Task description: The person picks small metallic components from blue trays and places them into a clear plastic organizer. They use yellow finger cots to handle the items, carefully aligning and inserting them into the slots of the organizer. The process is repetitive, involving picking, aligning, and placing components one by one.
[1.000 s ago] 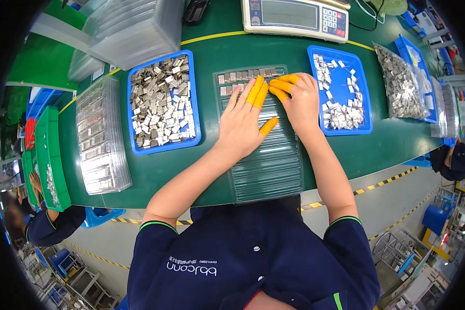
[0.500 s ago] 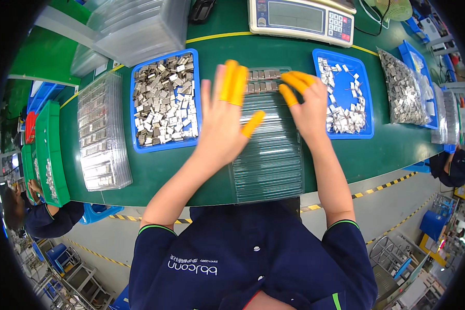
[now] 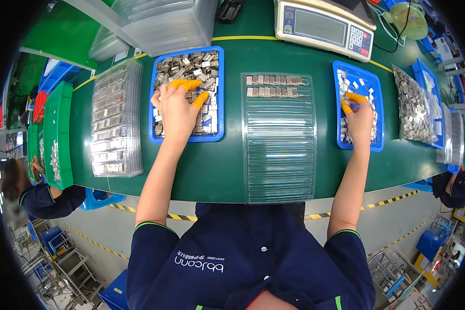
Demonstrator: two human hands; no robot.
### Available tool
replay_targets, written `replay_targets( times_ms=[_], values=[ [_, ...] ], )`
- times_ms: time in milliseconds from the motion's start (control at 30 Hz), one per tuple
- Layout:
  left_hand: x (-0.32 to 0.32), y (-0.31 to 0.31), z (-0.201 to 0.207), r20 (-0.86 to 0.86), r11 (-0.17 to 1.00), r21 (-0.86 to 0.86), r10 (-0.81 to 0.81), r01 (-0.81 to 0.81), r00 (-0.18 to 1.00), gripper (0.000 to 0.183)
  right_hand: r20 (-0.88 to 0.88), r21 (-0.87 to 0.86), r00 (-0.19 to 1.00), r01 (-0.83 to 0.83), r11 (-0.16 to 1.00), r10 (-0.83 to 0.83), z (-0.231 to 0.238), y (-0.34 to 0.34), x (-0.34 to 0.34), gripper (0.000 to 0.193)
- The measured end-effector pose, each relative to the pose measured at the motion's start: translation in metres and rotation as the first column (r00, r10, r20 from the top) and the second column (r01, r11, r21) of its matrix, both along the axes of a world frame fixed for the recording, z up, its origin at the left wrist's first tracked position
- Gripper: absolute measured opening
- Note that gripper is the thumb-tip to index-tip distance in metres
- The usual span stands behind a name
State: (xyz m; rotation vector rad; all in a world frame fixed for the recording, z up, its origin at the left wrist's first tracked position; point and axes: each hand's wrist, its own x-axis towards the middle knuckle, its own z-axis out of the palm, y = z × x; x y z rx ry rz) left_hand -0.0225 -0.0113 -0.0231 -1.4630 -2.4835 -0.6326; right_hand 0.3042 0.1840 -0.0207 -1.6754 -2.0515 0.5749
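Note:
Yellow finger covers sit on the fingertips of both my hands. My left hand [image 3: 178,109] is over the left blue tray [image 3: 221,93], its thumb apart from the other fingers, which reach among small silver metal parts [image 3: 209,64]. Over the right blue tray [image 3: 380,114], my right hand [image 3: 360,120] has thumb and finger pinched close together among small white parts [image 3: 355,84]; whether a part is between them cannot be made out. Between the hands lies a clear ribbed plastic tray [image 3: 279,155], with two rows of metal parts [image 3: 273,92] in its far slots.
Stacked filled clear trays [image 3: 116,121] and green bins [image 3: 62,113] stand at left. A scale [image 3: 320,26] and clear plastic boxes [image 3: 165,28] are at the back. A bag of parts [image 3: 411,106] lies at right. Co-workers sit at both sides.
Both hands have left the far end of the clear tray. The left hand has moved left to the metal parts, the right hand right to the white parts. The view has shifted slightly.

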Motion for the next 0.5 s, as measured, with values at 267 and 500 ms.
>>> replay_targets(
  times_ms=[267, 500],
  values=[
    [0.001, 0.008, 0.000, 0.037, 0.990, 0.114, -0.083, 0.079, 0.996, 0.022, -0.148, 0.116, 0.987, 0.089, 0.989, -0.071, -0.005, 0.002, 0.001, 0.017],
    [0.043, -0.013, 0.028, 0.827, 0.932, 0.363, -0.318, -0.008, 0.464, 0.019, -0.414, 0.092, 0.884, 0.276, 0.957, -0.215, 0.000, 0.007, 0.011, 0.023]
  ],
)
